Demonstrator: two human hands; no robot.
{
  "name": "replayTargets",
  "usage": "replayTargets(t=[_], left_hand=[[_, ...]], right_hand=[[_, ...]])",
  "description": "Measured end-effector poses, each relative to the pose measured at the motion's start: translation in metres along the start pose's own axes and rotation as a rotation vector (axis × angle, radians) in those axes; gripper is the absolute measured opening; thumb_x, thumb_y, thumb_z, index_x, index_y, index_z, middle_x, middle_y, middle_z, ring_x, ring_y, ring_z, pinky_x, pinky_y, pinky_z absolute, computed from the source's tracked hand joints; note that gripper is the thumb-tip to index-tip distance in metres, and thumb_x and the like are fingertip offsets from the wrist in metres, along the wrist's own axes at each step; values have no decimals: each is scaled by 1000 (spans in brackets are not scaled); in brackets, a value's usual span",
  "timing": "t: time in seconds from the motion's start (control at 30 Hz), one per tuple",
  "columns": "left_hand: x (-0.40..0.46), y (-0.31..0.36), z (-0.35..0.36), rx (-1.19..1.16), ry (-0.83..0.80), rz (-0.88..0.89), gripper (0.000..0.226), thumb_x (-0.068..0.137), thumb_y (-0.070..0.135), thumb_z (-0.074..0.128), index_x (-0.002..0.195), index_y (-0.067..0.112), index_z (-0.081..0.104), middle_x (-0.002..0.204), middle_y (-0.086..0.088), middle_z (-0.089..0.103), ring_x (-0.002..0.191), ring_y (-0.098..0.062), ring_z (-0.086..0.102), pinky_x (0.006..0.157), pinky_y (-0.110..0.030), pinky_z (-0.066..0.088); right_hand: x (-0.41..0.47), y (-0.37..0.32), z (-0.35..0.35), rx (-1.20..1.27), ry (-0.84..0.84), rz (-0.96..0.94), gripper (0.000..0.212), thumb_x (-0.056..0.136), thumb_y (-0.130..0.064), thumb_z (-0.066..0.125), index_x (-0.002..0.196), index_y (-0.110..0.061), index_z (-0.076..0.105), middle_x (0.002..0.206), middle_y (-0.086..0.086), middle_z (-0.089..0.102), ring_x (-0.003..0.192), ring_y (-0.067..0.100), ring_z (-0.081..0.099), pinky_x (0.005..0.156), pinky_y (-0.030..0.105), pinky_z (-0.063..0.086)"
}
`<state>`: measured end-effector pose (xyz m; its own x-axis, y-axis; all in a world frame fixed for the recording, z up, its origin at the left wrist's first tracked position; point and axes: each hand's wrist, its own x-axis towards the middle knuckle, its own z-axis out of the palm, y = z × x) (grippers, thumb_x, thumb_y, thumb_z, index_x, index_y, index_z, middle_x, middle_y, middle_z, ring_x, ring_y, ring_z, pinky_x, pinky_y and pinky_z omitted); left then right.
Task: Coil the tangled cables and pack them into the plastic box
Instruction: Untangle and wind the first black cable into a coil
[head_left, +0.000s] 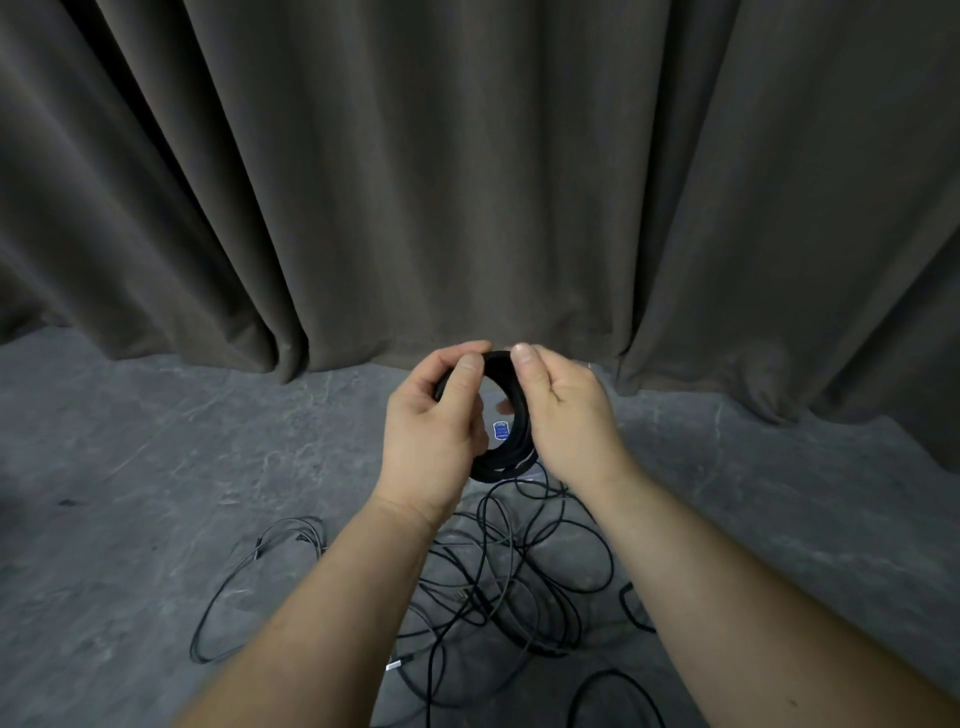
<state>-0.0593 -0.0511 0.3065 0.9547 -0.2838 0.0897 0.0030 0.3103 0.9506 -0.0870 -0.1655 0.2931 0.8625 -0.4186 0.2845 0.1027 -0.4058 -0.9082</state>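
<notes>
I hold a black cable wound into a tight round coil (506, 462) up in front of me, above the floor. My left hand (436, 426) grips the coil's left side, thumb laid over its top. My right hand (563, 415) grips the right side, thumb pressing near the top. Under my forearms a tangle of thin black cables (498, 587) sprawls on the grey floor. Through the coil's opening a small blue label (501, 430) shows, on something largely hidden by my hands; I cannot tell whether it is the plastic box.
A heavy dark grey curtain (467, 182) hangs close behind, reaching the marbled grey floor (130, 467). One cable loop (249, 587) lies off to the left, others (631, 605) at the right and near the bottom edge.
</notes>
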Motion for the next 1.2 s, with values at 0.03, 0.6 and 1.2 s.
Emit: replayTargets(t=[0.03,0.6,1.2], left_hand=[[-1,-1,1,7,-5,1,19,99,14,49,92,16,67,47,9,31,42,-7,24,41,-20,22],[10,8,-14,-28,82,9,17,98,12,51,97,17,67,50,6,34,43,-9,26,42,-21,25],[0,4,-10,128,30,49,15,94,12,59,104,20,66,55,7,53,50,-11,47,54,-22,45]], right_hand=[[0,0,1,-28,41,-8,36,100,-40,41,89,-20,69,76,1,71,67,13,68,69,40,54],[-9,-11,-15,-403,-429,-142,110,71,-54,74,152,-38,1,157,-22,7,140,2,23,109,26,27],[-10,-3,-3,-187,-329,6,116,46,-52,89,141,-40,23,137,-17,49,124,3,48,103,28,43]])
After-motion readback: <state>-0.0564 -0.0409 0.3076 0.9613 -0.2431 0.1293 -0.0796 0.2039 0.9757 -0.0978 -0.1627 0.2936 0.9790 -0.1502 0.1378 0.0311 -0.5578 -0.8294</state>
